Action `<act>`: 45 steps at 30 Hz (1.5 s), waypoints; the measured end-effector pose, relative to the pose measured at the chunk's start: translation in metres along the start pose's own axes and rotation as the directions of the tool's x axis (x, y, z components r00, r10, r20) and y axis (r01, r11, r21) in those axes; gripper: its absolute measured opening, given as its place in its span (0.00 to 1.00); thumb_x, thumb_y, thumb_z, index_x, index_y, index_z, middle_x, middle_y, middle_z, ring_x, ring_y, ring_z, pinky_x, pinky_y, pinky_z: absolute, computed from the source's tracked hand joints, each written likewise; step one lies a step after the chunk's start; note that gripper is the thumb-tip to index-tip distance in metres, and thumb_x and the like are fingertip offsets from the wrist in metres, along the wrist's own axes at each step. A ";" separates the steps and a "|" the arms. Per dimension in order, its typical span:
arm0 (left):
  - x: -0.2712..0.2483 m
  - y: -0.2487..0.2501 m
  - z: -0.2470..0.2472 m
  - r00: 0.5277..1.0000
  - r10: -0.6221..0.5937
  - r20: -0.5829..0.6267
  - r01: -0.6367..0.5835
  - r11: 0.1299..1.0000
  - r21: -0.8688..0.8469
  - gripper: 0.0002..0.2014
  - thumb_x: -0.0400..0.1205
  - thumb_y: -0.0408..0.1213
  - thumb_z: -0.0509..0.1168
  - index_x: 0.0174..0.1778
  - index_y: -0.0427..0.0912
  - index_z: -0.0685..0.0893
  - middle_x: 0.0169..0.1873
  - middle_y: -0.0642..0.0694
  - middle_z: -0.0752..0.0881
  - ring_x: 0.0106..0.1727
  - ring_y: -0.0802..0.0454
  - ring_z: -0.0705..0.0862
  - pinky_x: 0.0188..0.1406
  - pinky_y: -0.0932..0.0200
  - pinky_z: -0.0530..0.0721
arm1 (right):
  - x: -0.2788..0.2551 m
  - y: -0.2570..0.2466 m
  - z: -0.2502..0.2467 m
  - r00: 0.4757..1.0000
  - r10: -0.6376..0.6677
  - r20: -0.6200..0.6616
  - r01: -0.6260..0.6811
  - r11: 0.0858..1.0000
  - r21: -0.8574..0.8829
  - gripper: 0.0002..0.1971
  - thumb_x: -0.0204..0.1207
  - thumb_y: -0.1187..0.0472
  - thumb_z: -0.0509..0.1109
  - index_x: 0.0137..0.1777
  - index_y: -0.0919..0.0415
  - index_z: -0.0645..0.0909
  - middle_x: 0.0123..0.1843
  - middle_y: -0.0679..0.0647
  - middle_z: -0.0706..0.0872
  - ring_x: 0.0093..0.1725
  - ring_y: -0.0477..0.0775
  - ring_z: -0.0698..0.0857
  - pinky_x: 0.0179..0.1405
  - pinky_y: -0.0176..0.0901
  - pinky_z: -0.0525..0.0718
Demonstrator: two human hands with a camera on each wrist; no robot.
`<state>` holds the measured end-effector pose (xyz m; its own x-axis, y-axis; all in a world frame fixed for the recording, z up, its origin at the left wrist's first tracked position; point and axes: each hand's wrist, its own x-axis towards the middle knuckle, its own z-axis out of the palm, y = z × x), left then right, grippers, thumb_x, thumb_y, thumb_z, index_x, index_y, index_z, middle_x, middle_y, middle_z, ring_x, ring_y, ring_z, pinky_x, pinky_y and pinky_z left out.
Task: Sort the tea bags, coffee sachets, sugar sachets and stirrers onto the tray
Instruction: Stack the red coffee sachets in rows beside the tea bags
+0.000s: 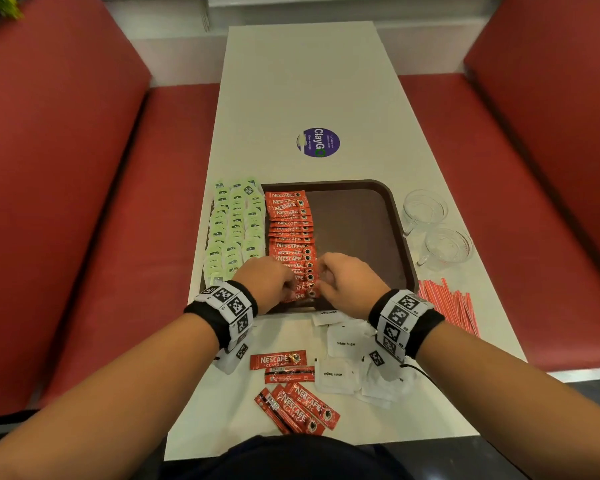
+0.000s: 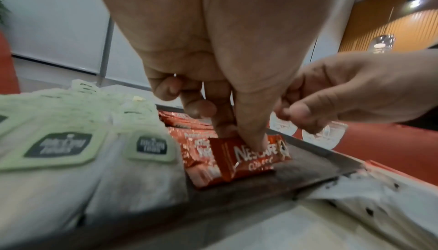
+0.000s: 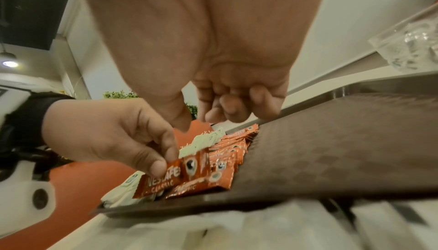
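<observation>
A brown tray (image 1: 388,216) sits on a white table (image 1: 309,81) between red seats (image 1: 66,202). On the left part of the tray lie rows of pale green tea bags (image 1: 234,226). Their dark labels are too blurry to read. Next to them is a long row of red coffee sachets (image 1: 290,230) that say "NESCAFE CLASSIC". The right part of the tray is bare.

The left hand (image 1: 267,280) is at the near end of the red row. In the left wrist view its thumb and fingers pinch the nearest coffee sachet (image 2: 251,157), which rests on the row at the tray's near edge. The right hand (image 1: 347,284) is just beside it, at the right end of the same sachet. Its fingers are curled in loosely, and the right wrist view shows nothing held in them.

On the table near the person lie more red coffee sachets (image 1: 297,403), loose and crossing each other. To their right is a heap of white sugar sachets (image 1: 343,362) that say "White Sugar". Red and white stirrers (image 1: 447,306) lie in a bunch on the table right of the tray. Two clear glass cups (image 1: 437,230) stand past them, beside the tray. Farther up the table is a round purple sticker (image 1: 318,142) that says "ClayGO".
</observation>
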<state>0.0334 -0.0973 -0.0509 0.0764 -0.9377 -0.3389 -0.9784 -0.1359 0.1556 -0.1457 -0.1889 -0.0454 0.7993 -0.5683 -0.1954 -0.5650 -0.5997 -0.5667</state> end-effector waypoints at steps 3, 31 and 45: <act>0.004 0.004 0.008 1.000 0.007 0.020 -0.008 0.997 0.078 0.09 0.83 0.52 0.66 0.53 0.56 0.88 0.49 0.52 0.88 0.56 0.49 0.82 0.57 0.52 0.79 | -0.006 0.001 0.003 1.000 -0.029 0.009 0.029 0.998 -0.046 0.04 0.81 0.56 0.68 0.46 0.51 0.76 0.35 0.42 0.77 0.38 0.49 0.79 0.40 0.45 0.78; -0.089 -0.009 0.049 0.986 0.075 0.147 -0.070 0.997 -0.039 0.13 0.80 0.52 0.69 0.57 0.53 0.86 0.53 0.53 0.85 0.56 0.51 0.82 0.55 0.52 0.80 | -0.041 -0.052 0.074 0.870 -0.088 0.484 0.374 0.759 -0.533 0.22 0.75 0.36 0.73 0.51 0.55 0.86 0.41 0.54 0.86 0.41 0.60 0.85 0.36 0.46 0.79; -0.083 0.000 0.050 0.992 0.022 0.121 -0.021 1.000 -0.013 0.11 0.80 0.48 0.69 0.57 0.51 0.86 0.53 0.50 0.88 0.58 0.47 0.82 0.55 0.52 0.80 | -0.041 -0.061 0.070 0.881 -0.110 0.461 0.352 0.802 -0.483 0.05 0.79 0.55 0.66 0.49 0.54 0.80 0.46 0.56 0.87 0.46 0.62 0.86 0.42 0.49 0.83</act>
<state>0.0176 -0.0036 -0.0694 0.0312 -0.8951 -0.4448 -0.9773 -0.1206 0.1742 -0.1300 -0.0899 -0.0588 0.8605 -0.1751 -0.4784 -0.2701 -0.9530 -0.1370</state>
